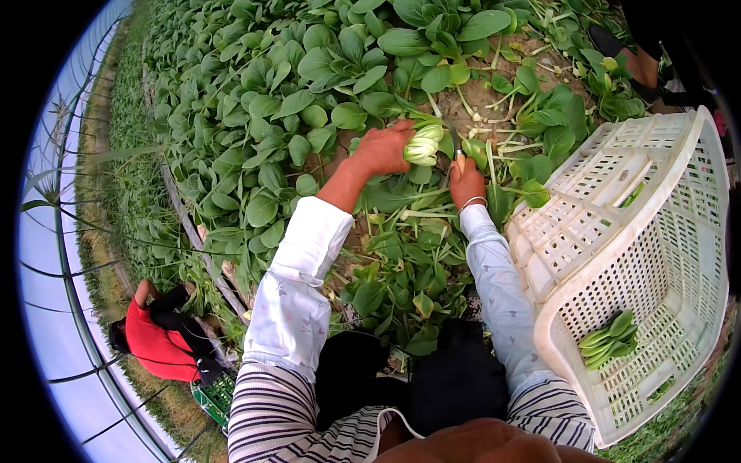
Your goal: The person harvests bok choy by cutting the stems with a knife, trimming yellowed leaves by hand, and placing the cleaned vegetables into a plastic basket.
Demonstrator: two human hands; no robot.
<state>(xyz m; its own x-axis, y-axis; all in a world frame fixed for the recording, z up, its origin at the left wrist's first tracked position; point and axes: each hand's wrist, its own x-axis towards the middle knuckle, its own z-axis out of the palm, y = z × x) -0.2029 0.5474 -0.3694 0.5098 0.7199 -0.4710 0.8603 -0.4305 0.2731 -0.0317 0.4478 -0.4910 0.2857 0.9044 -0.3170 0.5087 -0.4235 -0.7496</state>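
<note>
My left hand (382, 150) is closed around a head of bok choy (424, 146), whose pale green base faces right. In my right hand (467, 186) is a sickle (460, 160) with a wooden handle, its dark curved blade upright just right of the bok choy. Whether the blade touches the stalks I cannot tell. Cut leaves and pale stalks (505, 147) litter the soil around both hands. Beyond my left hand grow dense bok choy plants (270, 116).
At my right a white plastic crate (540, 266) leans tilted, with a few bok choy (610, 339) inside. A person in red (158, 343) crouches at the left beside a green crate (214, 397). Another person's foot (606, 41) shows at the upper right.
</note>
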